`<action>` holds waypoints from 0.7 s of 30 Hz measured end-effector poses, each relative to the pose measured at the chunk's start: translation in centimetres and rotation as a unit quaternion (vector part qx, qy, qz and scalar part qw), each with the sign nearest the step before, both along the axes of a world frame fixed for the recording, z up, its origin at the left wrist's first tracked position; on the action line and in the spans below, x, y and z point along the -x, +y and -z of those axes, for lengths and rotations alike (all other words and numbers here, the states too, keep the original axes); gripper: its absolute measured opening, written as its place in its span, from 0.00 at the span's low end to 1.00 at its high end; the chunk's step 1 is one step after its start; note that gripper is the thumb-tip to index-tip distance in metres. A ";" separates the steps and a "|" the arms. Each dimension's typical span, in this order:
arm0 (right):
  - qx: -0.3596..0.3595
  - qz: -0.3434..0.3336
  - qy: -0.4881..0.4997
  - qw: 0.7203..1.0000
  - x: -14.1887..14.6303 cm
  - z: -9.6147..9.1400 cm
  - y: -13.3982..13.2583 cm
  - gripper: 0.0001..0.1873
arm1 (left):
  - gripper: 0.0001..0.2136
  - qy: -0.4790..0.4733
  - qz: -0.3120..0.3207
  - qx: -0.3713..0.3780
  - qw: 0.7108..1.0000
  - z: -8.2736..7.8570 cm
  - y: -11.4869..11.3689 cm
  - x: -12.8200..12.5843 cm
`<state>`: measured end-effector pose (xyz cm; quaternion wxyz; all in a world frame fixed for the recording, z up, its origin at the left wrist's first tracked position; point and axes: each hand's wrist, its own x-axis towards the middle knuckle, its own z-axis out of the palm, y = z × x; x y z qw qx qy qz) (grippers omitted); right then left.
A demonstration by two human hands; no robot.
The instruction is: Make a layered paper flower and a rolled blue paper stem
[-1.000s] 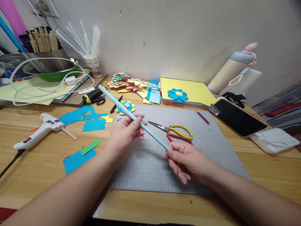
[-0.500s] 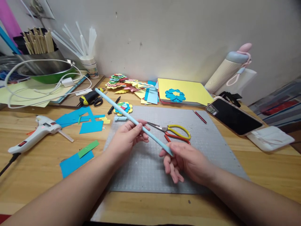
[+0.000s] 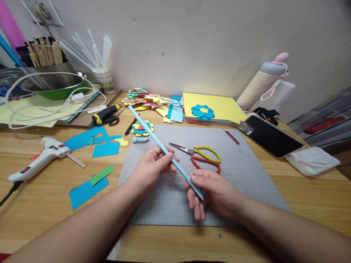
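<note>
A long, thin light-blue rolled paper tube [image 3: 149, 131] slants from the upper left down to the lower right above the grey cutting mat [image 3: 241, 175]. My left hand [image 3: 153, 166] pinches the tube near its middle with thumb and fingertips. My right hand [image 3: 212, 191] holds the tube's lower end between thumb and fingers, its other fingers curled downward. Yellow- and red-handled scissors [image 3: 204, 156] lie on the mat just beyond my hands, blades pointing left.
A white glue gun [image 3: 38, 160] and blue and green paper scraps [image 3: 87, 188] lie at left. Paper flowers [image 3: 142, 128], a yellow paper stack [image 3: 216, 107], a black phone [image 3: 270, 136], a red pencil [image 3: 231, 136] and a bottle [image 3: 261, 86] sit farther back and right.
The tube has slid down and to the right, and stands steeper. My right hand has moved lower and nearer to me, still on the tube's end. My left hand still pinches it.
</note>
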<state>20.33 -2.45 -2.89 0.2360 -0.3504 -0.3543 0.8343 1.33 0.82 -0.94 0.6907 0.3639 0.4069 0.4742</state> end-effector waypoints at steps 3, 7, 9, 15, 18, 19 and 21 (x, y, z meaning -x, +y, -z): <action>0.003 0.003 -0.006 1.000 0.0 0.3 0.1 0.19 | 0.16 0.000 -0.026 -0.008 1.000 -0.1 0.1 0.1; -0.003 0.025 -0.032 0.999 0.0 0.5 0.2 0.19 | 0.15 0.020 -0.050 -0.036 0.998 -0.3 0.0 0.1; 0.013 0.011 -0.026 1.000 -0.1 0.4 0.3 0.19 | 0.14 0.040 -0.062 -0.047 0.996 -0.3 0.1 0.2; -0.050 0.005 -0.053 0.997 0.1 -0.1 0.2 0.21 | 0.12 0.081 -0.113 -0.061 0.988 -0.4 0.5 0.7; -0.116 0.017 -0.113 0.987 0.4 -0.2 -0.2 0.22 | 0.14 0.095 -0.108 -0.061 0.988 -0.4 0.4 0.6; -0.130 0.022 -0.125 0.983 0.5 -0.2 -0.4 0.22 | 0.14 0.104 -0.103 -0.060 0.987 -0.4 0.3 0.5; -0.146 0.022 -0.130 0.980 0.5 -0.3 -0.6 0.21 | 0.16 0.119 -0.089 -0.051 0.988 -0.3 0.1 0.3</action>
